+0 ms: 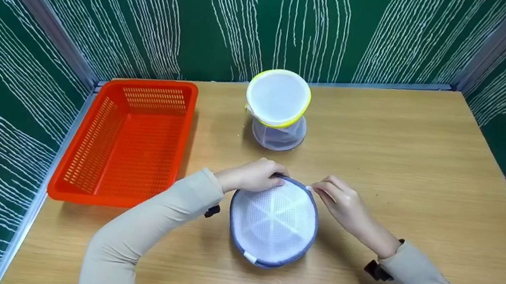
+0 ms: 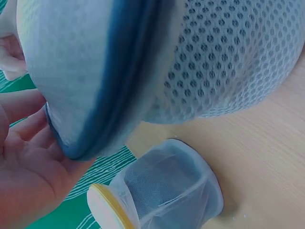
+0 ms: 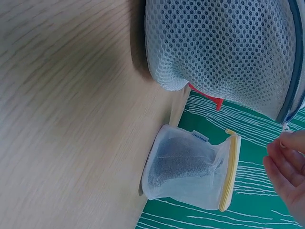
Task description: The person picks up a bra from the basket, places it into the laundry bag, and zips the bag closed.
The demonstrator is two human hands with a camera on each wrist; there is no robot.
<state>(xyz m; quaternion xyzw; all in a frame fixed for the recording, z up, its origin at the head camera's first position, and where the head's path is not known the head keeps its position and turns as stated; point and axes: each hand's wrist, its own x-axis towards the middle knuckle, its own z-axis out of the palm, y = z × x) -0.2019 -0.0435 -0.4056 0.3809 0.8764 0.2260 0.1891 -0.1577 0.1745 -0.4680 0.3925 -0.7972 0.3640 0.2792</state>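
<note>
A round white mesh laundry bag [image 1: 270,228] with a dark blue zippered rim stands on the table in front of me. My left hand [image 1: 253,174] grips the far left of its rim, thumb on the top panel and fingers around the edge. At the rim's far right, the fingertips of my right hand [image 1: 345,207] pinch the small white zipper pull [image 3: 285,128]. In the left wrist view the blue zipper band [image 2: 119,81] runs between the top panel and the honeycomb mesh side. Whether the zipper is fully closed is unclear.
A smaller white mesh bag [image 1: 278,97] with a yellow zippered rim stands upright behind the blue-rimmed one. To the left lies an orange perforated plastic basket [image 1: 142,156] on the wooden table [image 1: 405,148]. Green walls [image 1: 221,14] with white streaks enclose the back and sides.
</note>
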